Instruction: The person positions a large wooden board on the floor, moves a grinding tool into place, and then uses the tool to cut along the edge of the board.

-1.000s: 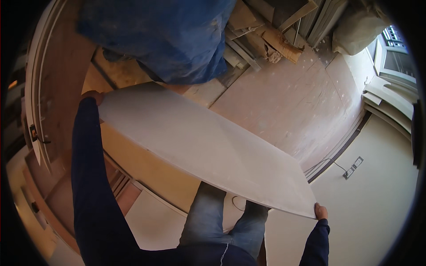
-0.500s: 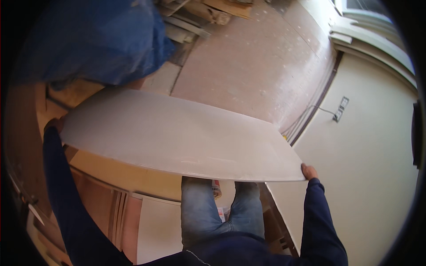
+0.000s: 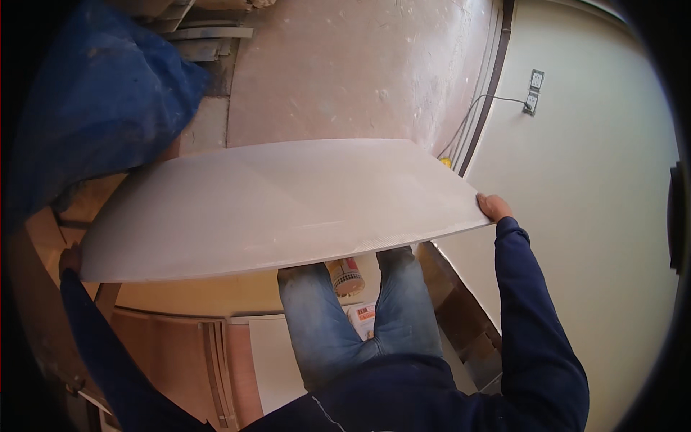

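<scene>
A large pale, flat board (image 3: 288,205) stretches across in front of me above my legs. Its near left corner is in the grip of my left hand (image 3: 70,259), which is partly in shadow. At the opposite end, my right hand (image 3: 494,207) clasps the right edge, with the fingers seen from above and the rest under the board. The board's right end sits higher in the picture than its left. Its underside is hidden.
A blue tarp (image 3: 108,101) covers something bulky at far left. Scrap wood strips (image 3: 209,34) lie beyond it. At right, a white wall (image 3: 590,180) carries outlets with a plugged-in cable (image 3: 479,101). A bucket-like container (image 3: 347,277) stands between my legs; panels (image 3: 169,345) lean at lower left.
The board has turned: its right end has moved up and its left end down in the picture. Both hands keep hold. My view has shifted to the right.
</scene>
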